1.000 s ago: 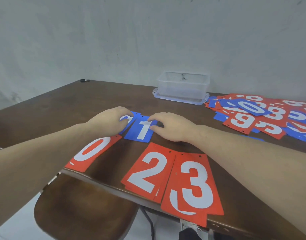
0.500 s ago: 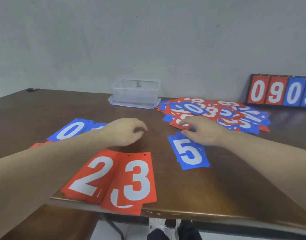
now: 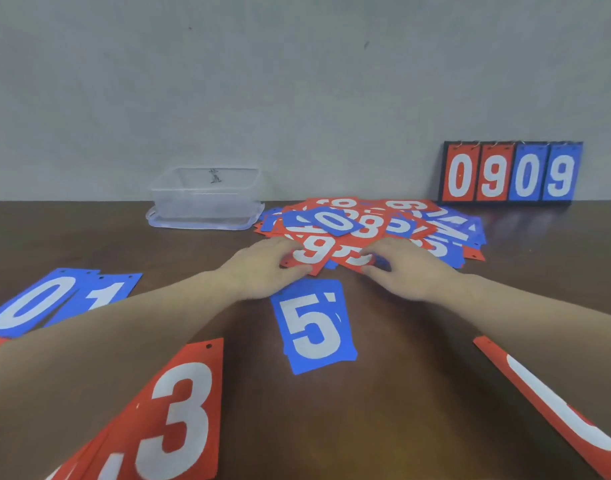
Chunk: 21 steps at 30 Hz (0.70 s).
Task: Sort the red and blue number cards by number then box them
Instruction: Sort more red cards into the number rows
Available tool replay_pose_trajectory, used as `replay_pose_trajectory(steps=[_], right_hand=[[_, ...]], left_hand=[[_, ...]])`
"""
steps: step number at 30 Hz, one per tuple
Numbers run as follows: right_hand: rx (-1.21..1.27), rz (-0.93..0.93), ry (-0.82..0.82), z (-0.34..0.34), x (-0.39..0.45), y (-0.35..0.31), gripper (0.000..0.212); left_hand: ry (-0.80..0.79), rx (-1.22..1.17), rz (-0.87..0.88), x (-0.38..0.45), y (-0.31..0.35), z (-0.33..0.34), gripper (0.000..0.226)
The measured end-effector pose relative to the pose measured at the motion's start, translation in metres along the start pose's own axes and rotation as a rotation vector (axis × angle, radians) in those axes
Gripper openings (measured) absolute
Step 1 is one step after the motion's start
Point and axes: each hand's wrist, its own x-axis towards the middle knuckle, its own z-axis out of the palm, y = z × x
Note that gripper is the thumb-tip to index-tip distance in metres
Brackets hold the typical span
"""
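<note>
Early in the sort: few piles laid near, blue 5 (image 3: 314,325) among them, box (image 3: 207,199) unfilled, most cards heaped (image 3: 373,226) beyond, left hand (image 3: 262,271) pinching red 9 (image 3: 309,252), right hand (image 3: 406,271) gripping red 5 (image 3: 350,256)

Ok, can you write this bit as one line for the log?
left hand: grips red 9 card | right hand: touches red 5 card | clear plastic box: unfilled

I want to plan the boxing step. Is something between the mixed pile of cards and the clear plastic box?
Nothing visible stands between them. The mixed card pile lies just right of the clear plastic box, with only bare table in the gap. The box has no lid on top.
</note>
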Motion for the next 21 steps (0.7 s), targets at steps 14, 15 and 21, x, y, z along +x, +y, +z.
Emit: replay_pose_trajectory(steps=[14,15,21], right_hand=[[0.094,0.076,-0.029,0.011,0.098,0.021,0.066],[0.092,0.067,-0.030,0.013,0.105,0.021,0.066],[0.010,0.053,-0.098,0.024,0.131,0.014,0.071]], left_hand=[[-0.088,-0.087,-0.003,0.095,-0.019,0.017,0.072],[-0.040,-0.149,-0.042,0.103,-0.020,0.016,0.064],[-0.095,-0.065,-0.179,0.135,-0.036,0.021,0.066]])
